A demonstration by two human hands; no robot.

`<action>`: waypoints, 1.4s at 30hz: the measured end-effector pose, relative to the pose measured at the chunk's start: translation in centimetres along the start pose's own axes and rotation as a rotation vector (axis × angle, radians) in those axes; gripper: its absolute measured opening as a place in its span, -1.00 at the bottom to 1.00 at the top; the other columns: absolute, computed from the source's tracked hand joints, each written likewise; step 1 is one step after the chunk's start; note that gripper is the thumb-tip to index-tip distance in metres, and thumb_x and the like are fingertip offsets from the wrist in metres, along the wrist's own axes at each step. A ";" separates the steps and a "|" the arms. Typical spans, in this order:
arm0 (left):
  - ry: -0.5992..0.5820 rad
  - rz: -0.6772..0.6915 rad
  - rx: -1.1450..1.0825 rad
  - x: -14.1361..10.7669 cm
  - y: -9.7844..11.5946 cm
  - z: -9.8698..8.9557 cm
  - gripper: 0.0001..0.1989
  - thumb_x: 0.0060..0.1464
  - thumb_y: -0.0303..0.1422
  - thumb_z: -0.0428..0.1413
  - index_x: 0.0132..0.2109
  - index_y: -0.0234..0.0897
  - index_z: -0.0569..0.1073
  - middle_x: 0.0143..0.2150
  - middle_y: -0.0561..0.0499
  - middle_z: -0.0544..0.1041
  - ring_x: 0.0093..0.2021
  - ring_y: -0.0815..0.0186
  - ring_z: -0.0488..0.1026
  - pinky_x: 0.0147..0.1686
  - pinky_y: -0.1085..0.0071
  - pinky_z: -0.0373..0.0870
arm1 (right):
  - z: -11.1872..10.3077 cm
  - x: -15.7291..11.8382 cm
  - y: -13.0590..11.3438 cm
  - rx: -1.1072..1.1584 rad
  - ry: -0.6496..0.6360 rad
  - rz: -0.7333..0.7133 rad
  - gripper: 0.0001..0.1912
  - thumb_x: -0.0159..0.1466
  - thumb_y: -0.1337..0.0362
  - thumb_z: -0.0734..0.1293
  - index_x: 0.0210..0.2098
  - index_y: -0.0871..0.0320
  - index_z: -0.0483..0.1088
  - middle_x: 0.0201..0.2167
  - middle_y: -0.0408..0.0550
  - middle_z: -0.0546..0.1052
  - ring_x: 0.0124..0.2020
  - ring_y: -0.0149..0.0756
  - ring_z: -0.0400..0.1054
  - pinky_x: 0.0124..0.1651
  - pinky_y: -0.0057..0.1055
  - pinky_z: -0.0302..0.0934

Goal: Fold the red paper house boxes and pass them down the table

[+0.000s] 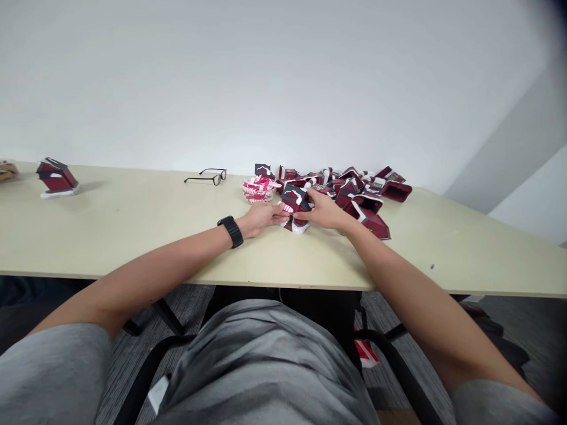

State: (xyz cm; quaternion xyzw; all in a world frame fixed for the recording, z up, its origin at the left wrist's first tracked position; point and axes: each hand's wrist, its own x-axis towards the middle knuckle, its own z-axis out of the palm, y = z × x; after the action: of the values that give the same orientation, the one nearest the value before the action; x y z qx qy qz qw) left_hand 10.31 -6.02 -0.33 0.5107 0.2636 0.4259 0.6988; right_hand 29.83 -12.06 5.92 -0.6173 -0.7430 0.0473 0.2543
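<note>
A small dark-red paper house (300,225) with a dark grey roof and white snow-shaped edging stands upright near the middle of the table, between my two hands. My left hand (260,218), with a black watch at its wrist, closes its fingertips on the house's left front side. There, a small red-and-white striped piece (287,208) lies against the house front; whether it is attached I cannot tell. From the right, my right hand (326,210) grips the house, thumb at the front and fingers near the roof. Just behind my left hand sits a heap of red-and-white striped pieces (259,190).
Several more dark-red paper houses (374,221) lie jumbled behind and right of my hands. Black-framed glasses (216,179) rest toward the wall. One finished-looking house (59,178) stands far left, beside a brownish object (7,171) cut by the frame. The table's front edge (283,287) is near my body.
</note>
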 end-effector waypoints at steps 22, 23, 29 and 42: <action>0.016 -0.004 0.002 -0.8 0.0 0.9 -0.83 0.28 -0.33 0.25 -0.19 -0.37 0.49 -0.23 -0.09 0.62 -0.22 0.44 0.57 0.18 0.32 0.58 | -0.1 -0.2 -0.4 -0.029 -0.060 -0.073 -0.34 0.20 0.04 0.52 0.15 0.24 0.33 0.06 0.13 0.52 -0.03 -0.17 0.44 0.07 -0.25 0.40; 0.025 -0.010 0.043 -0.8 0.0 0.8 -0.80 0.29 -0.29 0.24 -0.20 -0.38 0.50 -0.23 -0.11 0.62 -0.26 0.43 0.57 0.07 0.35 0.61 | -0.1 -0.2 -0.4 -0.027 -0.061 -0.071 -0.35 0.20 0.02 0.52 0.13 0.23 0.33 0.05 0.12 0.52 -0.05 -0.18 0.44 0.05 -0.25 0.40; -0.011 0.119 0.574 -1.3 0.9 -0.5 -0.46 0.26 0.04 0.19 -0.39 -0.40 0.52 -0.46 -0.12 0.55 -0.52 0.42 0.40 -0.44 0.45 0.35 | -0.3 -0.3 -0.7 -0.018 -0.035 -0.039 -0.44 0.25 -0.03 0.48 0.06 0.22 0.38 -0.03 0.09 0.55 -0.10 -0.20 0.42 0.03 -0.23 0.41; -0.283 0.467 0.659 -0.1 1.5 -2.9 -0.30 0.11 0.01 0.31 0.26 -0.29 0.40 0.23 -0.22 0.51 0.13 0.20 0.52 0.08 0.40 0.46 | -0.1 -0.1 -0.2 0.228 -0.140 -0.166 -0.32 0.17 0.01 0.53 0.18 0.17 0.40 0.13 0.05 0.53 0.08 -0.17 0.47 0.25 -0.14 0.39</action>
State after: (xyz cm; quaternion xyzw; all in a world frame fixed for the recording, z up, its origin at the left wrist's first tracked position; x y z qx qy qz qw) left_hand 7.50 -4.52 0.09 0.8061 0.1641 0.3915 0.4123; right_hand 29.69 -12.21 6.08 -0.5162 -0.7971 0.1533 0.2733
